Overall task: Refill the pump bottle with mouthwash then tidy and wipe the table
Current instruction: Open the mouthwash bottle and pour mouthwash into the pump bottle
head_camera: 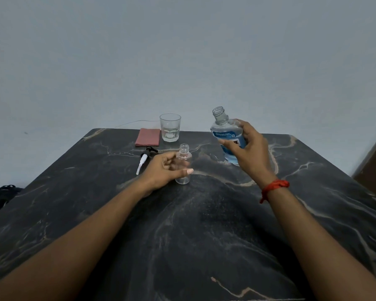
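A small clear pump bottle (183,157) stands upright and uncapped on the dark marble table (204,224). My left hand (163,170) wraps around its body. Its black pump head with a white tube (144,158) lies on the table just left of that hand. My right hand (248,148) grips a blue mouthwash bottle (227,135), uncapped, lifted off the table and tilted a little to the left, to the right of the pump bottle. Its mouth is higher than the small bottle's opening. No liquid is flowing.
A clear drinking glass (170,127) with a little clear liquid stands at the table's far edge. A folded pink cloth (148,137) lies just left of it. A grey wall rises behind. A black object (2,192) sits off the table's left side.
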